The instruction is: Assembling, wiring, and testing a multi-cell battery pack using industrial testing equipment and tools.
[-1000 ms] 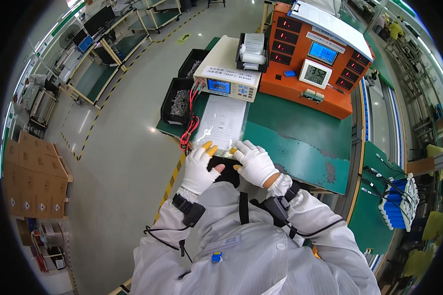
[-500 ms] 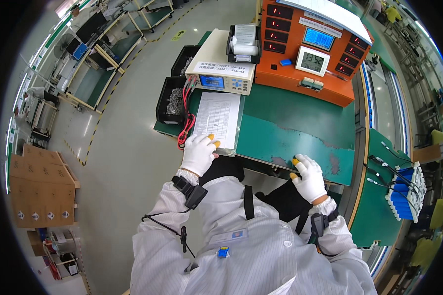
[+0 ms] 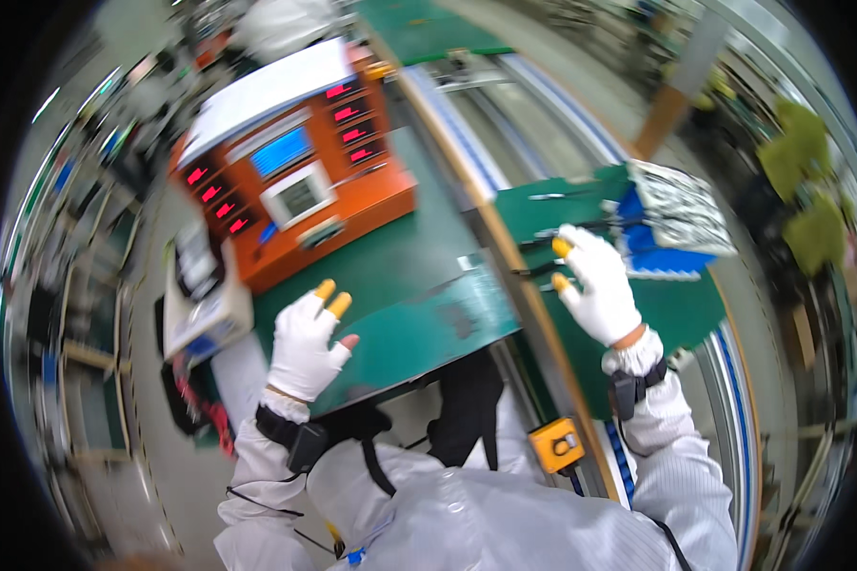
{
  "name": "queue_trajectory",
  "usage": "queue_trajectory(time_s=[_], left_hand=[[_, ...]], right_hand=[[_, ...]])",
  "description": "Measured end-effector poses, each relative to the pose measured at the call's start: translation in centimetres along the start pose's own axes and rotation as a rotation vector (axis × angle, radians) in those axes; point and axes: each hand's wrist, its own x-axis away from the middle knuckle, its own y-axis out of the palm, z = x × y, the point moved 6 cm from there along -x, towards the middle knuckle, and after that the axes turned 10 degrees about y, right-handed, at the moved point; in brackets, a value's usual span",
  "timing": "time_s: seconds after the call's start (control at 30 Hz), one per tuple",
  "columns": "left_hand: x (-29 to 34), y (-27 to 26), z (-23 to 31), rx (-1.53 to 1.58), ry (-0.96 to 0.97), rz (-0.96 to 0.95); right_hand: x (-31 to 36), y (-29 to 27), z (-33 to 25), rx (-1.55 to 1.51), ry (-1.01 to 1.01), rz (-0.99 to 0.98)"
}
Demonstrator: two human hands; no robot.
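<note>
My left hand [image 3: 307, 341], in a white glove with yellow fingertip covers and a bare thumb, hovers over the near left part of the green worktop [image 3: 405, 328]. Its fingers are apart and nothing is in them. On the right, my right hand [image 3: 595, 284], gloved the same way, reaches over the green board [image 3: 571, 319] on the conveyor. Its fingers are spread and look unloaded, close to several black cables [image 3: 543, 235]. Those cables lead to a blue block with a white, cable-covered face [image 3: 667, 259], beside the hand. Motion blurs the picture.
An orange instrument box [image 3: 371, 195] with red displays stands at the back of the worktop. Left of it are a beige meter [image 3: 209, 319] and red leads [image 3: 205, 409]. A wooden-edged conveyor rail [image 3: 509, 243] and a yellow switch box [image 3: 557, 443] lie to the right.
The view has swung to the right. My left hand has left the paper sheet and is over the worktop. My right hand has moved from the worktop's edge to beside the blue block.
</note>
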Motion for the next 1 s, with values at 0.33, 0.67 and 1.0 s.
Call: queue_trajectory(time_s=[0.33, 0.67, 1.0], left_hand=[[-24.4, 5.5, -1.6, 1.874, -0.357, 0.786], [-30.4, 4.0, 16.6, 0.842, 0.252, 0.151], [-28.2, 14.4, 21.8, 0.247, 0.456, -0.185]], right_hand=[[-1.5, -14.3, 24.2, 0.278, 0.408, 0.24], [-9.7, -8.0, 33.6, 0.447, 0.682, -0.459], [-14.8, -1.6, 35.4, 0.239, 0.338, -0.643]])
